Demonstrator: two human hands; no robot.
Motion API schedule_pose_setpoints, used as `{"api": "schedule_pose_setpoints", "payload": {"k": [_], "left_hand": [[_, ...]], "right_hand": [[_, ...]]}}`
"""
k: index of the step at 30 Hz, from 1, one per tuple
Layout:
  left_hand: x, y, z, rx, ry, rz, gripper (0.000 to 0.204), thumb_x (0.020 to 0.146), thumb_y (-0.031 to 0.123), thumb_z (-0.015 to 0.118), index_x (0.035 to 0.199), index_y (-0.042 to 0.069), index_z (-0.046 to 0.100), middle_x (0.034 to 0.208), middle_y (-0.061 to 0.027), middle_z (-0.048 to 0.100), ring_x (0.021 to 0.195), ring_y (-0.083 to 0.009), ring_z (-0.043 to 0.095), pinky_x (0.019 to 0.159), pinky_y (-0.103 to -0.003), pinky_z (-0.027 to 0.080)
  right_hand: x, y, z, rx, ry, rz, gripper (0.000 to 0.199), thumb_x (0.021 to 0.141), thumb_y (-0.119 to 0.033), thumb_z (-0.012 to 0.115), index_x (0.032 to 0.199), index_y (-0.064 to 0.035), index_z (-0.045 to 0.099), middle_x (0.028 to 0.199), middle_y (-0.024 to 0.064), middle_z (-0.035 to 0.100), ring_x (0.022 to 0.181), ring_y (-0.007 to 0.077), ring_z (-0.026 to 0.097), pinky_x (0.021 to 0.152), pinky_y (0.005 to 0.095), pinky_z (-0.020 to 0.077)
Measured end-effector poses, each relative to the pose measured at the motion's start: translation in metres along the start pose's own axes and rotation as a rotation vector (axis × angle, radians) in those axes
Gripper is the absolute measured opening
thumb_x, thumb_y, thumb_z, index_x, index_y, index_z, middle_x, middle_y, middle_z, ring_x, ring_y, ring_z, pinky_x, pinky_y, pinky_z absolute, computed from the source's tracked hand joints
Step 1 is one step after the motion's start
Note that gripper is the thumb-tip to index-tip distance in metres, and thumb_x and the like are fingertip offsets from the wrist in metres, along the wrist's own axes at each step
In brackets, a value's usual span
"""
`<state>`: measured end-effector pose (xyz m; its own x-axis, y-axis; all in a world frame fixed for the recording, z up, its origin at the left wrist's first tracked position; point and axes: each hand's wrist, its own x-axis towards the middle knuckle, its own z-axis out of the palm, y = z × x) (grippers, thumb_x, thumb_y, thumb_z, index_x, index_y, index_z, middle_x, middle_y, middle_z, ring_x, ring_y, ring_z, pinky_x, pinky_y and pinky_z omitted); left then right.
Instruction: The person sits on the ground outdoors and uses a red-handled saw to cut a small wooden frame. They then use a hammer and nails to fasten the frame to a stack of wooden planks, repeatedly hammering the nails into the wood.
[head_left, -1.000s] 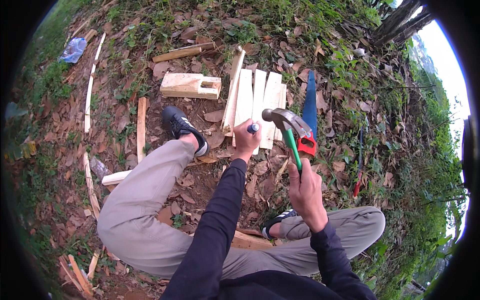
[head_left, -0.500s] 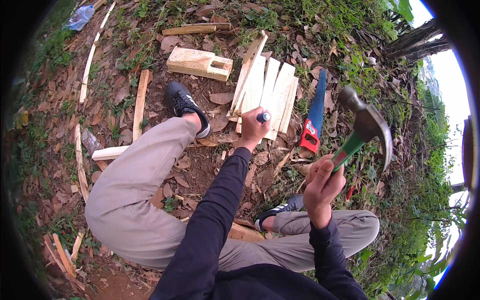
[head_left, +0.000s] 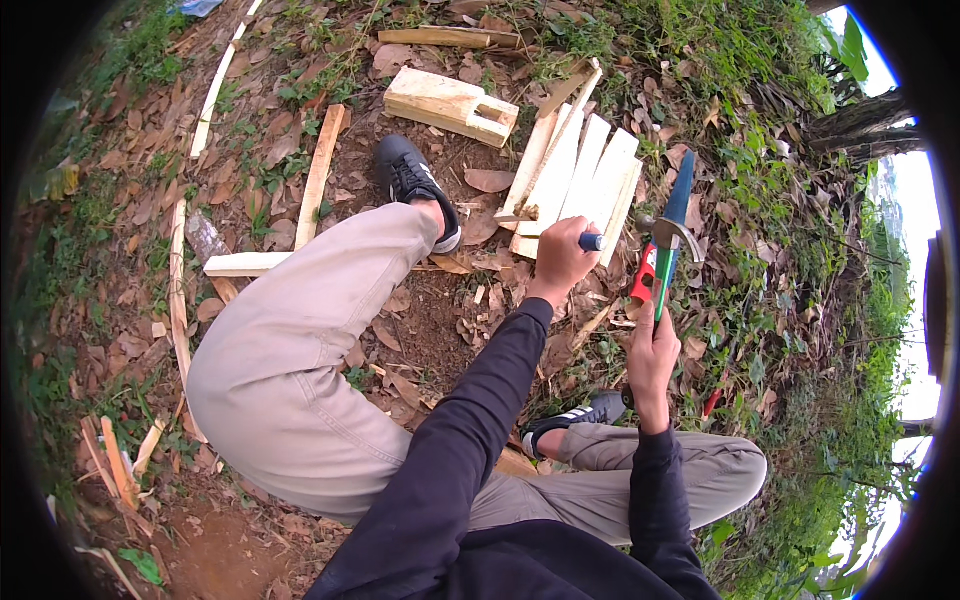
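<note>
My left hand (head_left: 565, 262) is closed around the dark-blue handle of a chisel (head_left: 592, 242); its blade is hidden. This hand rests at the near end of several pale wooden boards (head_left: 585, 185) lying side by side. A narrow upright strip of wood (head_left: 562, 140) runs along their left part. In my right hand (head_left: 652, 360) is a claw hammer (head_left: 663, 280) with a green handle, its head raised to the right of the chisel. Behind the hammer, a handsaw (head_left: 681, 190) with a blue blade and red handle lies on the ground, partly covered.
A thick wooden block (head_left: 445, 103) with a cut slot lies beyond my left shoe (head_left: 410, 178). Loose wood strips (head_left: 320, 175) lie to the left, and offcuts (head_left: 120, 465) at lower left. Leaves and grass cover the ground. A trunk (head_left: 868, 125) stands far right.
The hammer has swung down and away, toward the boards and saw, with my right hand. My left hand keeps the chisel at the boards. The whole view has shifted somewhat.
</note>
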<state>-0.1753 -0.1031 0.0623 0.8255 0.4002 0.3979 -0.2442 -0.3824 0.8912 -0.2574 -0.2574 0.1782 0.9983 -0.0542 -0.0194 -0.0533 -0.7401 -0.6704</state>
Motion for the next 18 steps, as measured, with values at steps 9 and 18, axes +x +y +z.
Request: {"api": "schedule_pose_setpoints", "payload": {"k": [9,18], "left_hand": [[0.005,0.017,0.013,0.043,0.142,-0.185,0.029,0.089,0.014,0.067,0.071,0.003,0.048,0.068,-0.0154,0.055,0.068,-0.038,0.056,0.065,-0.049,0.044],[-0.006,0.007,0.002,0.06,0.045,-0.084,0.024,0.085,0.009,0.065,0.068,0.005,0.049,0.066,-0.0153,0.055,0.064,-0.0349,0.057,0.068,-0.046,0.047]], "right_hand": [[0.105,0.075,0.158,0.094,0.132,-0.101,0.031,0.094,-0.024,0.068,0.086,0.0022,0.054,0.068,0.0156,0.059,0.06,0.024,0.057,0.056,0.0395,0.0444],[0.122,0.104,0.208,0.097,-0.051,-0.006,0.036,0.087,-0.028,0.075,0.084,-0.0024,0.05,0.069,0.0135,0.058,0.064,0.0274,0.059,0.059,0.042,0.0463]]}}
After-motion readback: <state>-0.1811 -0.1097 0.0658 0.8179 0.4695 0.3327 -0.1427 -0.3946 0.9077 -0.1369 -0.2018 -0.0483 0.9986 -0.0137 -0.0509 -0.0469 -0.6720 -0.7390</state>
